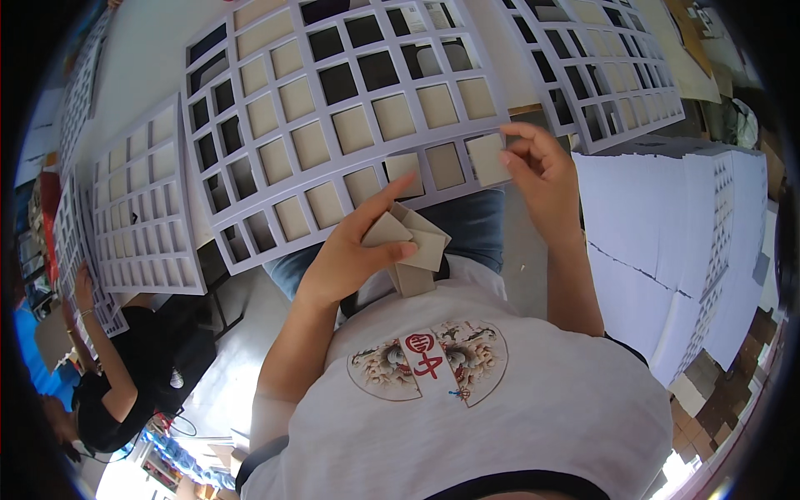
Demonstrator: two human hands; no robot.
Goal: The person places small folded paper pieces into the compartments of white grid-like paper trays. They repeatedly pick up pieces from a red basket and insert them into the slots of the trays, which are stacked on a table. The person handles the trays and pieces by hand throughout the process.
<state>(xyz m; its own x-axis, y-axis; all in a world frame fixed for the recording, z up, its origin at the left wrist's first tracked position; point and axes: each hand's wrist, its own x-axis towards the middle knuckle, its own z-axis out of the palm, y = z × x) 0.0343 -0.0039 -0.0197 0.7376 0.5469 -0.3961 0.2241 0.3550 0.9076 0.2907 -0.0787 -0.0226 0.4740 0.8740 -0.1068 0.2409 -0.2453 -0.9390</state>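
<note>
A pale lilac grid panel point(498, 100) of square openings lies on the table before me. Many openings hold beige cardboard squares; others look dark. Fanned between the thumb and fingers of my left hand point(337, 262) are several loose beige cardboard squares point(414, 281), held just off the panel's near edge. Its index finger reaches out onto a slightly tilted square point(403, 172) in the front row. At that row's right end, my right hand point(546, 187) pinches the edge of another cardboard square point(486, 162), which lies over the last opening.
More grid panels lie left point(185, 225) and right point(587, 137) of mine. A tall white stack point(637, 221) stands at my right. On the far left, a person in black point(137, 375) reaches toward a panel. My lap in jeans point(475, 221) is under the near edge.
</note>
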